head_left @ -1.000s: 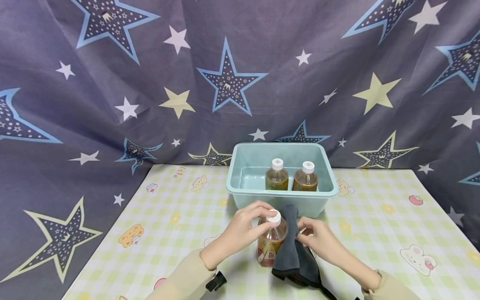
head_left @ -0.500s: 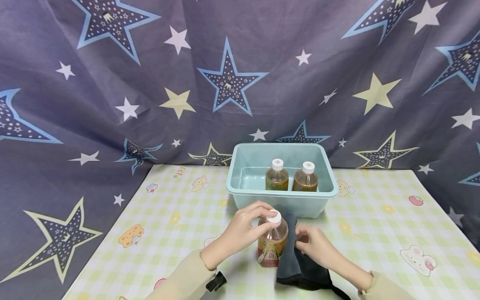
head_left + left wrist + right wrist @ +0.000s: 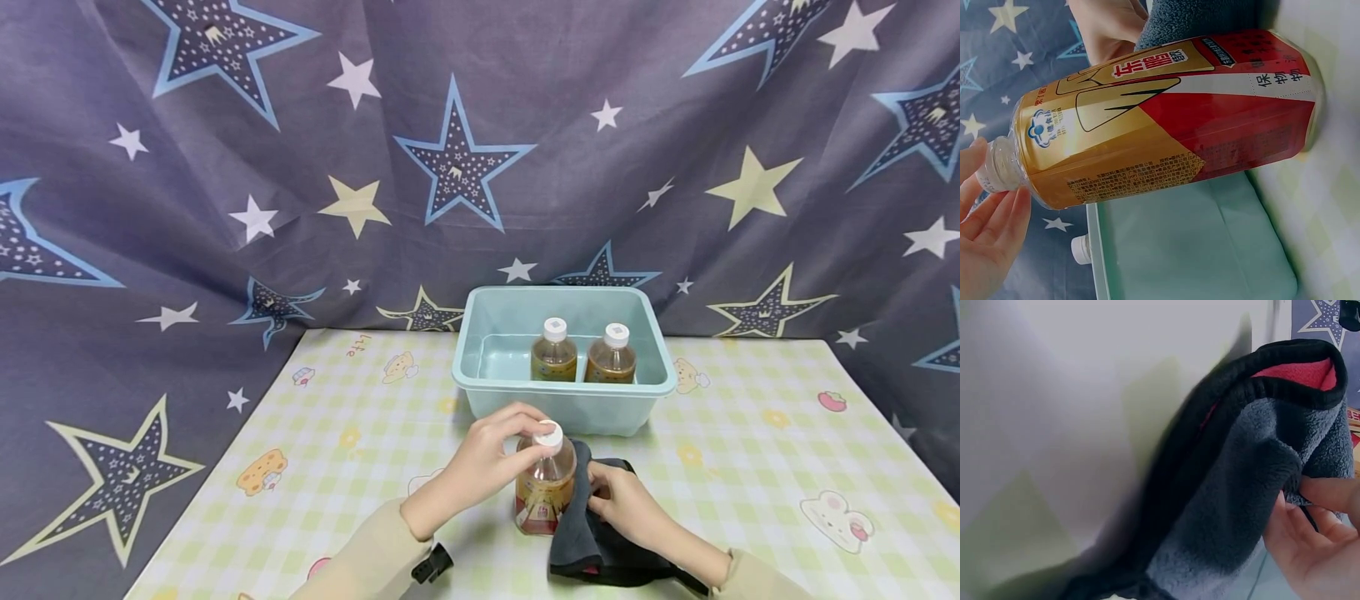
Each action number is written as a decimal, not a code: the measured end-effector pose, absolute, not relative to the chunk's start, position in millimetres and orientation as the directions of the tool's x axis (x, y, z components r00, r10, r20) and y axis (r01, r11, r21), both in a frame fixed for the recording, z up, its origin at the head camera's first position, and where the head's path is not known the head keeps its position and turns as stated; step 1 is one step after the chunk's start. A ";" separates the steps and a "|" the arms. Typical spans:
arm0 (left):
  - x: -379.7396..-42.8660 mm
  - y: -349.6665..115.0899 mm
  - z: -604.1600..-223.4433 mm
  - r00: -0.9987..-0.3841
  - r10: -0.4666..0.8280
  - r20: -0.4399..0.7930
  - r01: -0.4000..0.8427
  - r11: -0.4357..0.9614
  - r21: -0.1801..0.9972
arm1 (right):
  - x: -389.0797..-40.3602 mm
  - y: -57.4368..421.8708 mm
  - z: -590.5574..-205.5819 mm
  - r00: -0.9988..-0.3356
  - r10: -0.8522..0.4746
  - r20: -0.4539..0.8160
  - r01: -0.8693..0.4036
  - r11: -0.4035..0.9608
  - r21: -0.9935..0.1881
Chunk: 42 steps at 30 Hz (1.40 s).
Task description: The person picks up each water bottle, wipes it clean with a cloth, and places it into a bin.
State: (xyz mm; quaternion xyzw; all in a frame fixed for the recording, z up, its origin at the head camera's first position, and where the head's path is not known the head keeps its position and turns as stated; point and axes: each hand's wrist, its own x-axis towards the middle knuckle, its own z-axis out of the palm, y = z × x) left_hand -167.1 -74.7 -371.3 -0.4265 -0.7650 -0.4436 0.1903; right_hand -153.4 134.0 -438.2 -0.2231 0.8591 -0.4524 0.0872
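A drink bottle with a gold and red label stands upright on the table. My left hand grips its white cap from above, thumb and fingers around it. To the right of the bottle, my right hand pinches a dark grey plush cloth against the bottle's side. In the right wrist view the cloth has black edging and a strip of pink lining inside a fold. The left wrist view shows the label uncovered on the near side, with the cloth behind it.
Just behind the bottle is a light blue plastic bin. Two similar capped bottles, one on the left and one on the right, stand inside it. A star-patterned curtain hangs behind the checked tablecloth.
My right hand has moved down and slightly left along the bottle's side. The cloth's upper end is lower, and its lower part has spread to the right. My left hand has stayed on the cap.
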 end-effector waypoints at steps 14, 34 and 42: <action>-165.6 -74.3 -369.2 -0.592 0.483 0.645 0.798 0.241 0.552 | -149.1 138.7 -420.5 -0.897 -0.436 0.080 -0.302 0.470 -0.829; -167.9 -74.8 -371.1 -0.549 0.485 0.681 0.833 0.243 0.498 | -144.2 139.0 -389.1 -0.914 -0.358 0.191 -0.359 0.497 -0.790; -168.5 -76.1 -372.7 -0.538 0.486 0.689 0.840 0.242 0.485 | -148.7 136.7 -404.1 -0.904 -0.391 0.174 -0.363 0.485 -0.796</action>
